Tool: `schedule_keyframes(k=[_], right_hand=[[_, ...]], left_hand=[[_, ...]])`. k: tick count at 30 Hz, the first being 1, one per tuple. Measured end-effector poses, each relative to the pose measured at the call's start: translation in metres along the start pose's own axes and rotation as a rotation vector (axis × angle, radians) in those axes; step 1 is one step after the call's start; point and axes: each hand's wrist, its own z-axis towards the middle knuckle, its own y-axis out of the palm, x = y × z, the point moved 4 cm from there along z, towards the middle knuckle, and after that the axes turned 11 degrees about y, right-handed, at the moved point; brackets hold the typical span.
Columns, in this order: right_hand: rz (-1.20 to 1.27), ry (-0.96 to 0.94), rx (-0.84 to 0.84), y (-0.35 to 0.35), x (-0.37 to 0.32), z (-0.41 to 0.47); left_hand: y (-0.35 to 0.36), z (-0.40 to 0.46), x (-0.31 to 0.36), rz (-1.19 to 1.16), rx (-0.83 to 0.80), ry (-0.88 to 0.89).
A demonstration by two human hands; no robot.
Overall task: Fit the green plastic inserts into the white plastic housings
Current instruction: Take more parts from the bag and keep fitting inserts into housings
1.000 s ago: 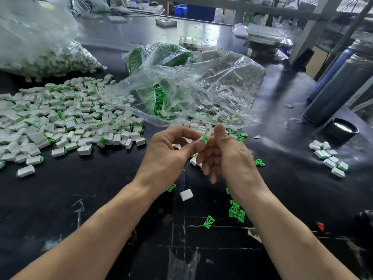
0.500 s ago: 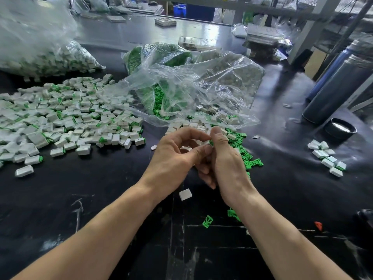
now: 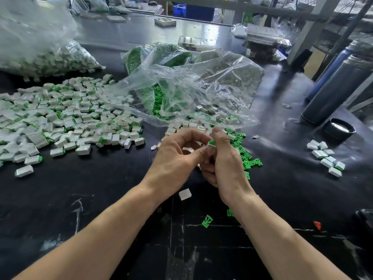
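Black table top [image 3: 84, 199], scuffed and scratched; nearest the person, one loose green insert [image 3: 207, 220], a small red scrap [image 3: 317, 225] to the right, and a single white housing [image 3: 184, 194] lying below the hands.

Left hand [image 3: 175, 160] and right hand [image 3: 226, 166], held together above the table: fingers and thumbs of both curled and pinching one small green-and-white piece [image 3: 211, 143] between them. How far the insert sits in its housing cannot be told.

Just right of the hands: scatter of loose green inserts [image 3: 247, 158]. Far right: small cluster of white housings [image 3: 327, 156].

Left: wide heap of white housings with green showing [image 3: 66, 120], spread flat on the table.

Behind the hands: open clear plastic bag [image 3: 201, 85], crumpled, holding green inserts and white housings that spill from its mouth. Far left: a second clear bag [image 3: 46, 57] full of white pieces.

Right edge: dark cylinder [image 3: 341, 87], upright, a black lid [image 3: 339, 128] near its foot.

Beyond: blue crate [image 3: 179, 7], trays, grey posts.
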Motion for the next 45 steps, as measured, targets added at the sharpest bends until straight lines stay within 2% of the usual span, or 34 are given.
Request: schedule_keyframes(k=[7,18,28,32,34,36,40,45], right_hand=[[-0.168,-0.035,0.136,-0.003,0.003,0.008],[-0.258,-0.098,0.176,-0.005,0.001,0.011],[-0.225,-0.092,0.181,-0.004,0.005,0.015],[-0.113,-0.066,0.110,-0.002,0.008,0.015],[-0.152,-0.045,0.086,-0.005,0.007,0.016],[-0.240,-0.080,0.124,-0.011,0.004,0.016],[-0.235,-0.169,0.186,-0.023,-0.002,0.014],[-0.499,-0.257,0.281,-0.030,-0.009,0.010]], left_hand=[[0.000,0.000,-0.004,0.101,0.007,0.018],[0.000,-0.001,-0.003,0.085,0.003,0.002],[-0.003,-0.002,-0.006,0.086,0.015,-0.012],[-0.003,-0.001,-0.001,0.095,0.024,-0.007],[-0.006,-0.001,0.002,0.111,0.030,-0.003],[-0.011,0.000,0.004,0.155,0.050,-0.007],[-0.021,0.003,0.004,0.294,0.091,0.017],[-0.048,0.008,0.000,0.549,0.115,-0.016]])
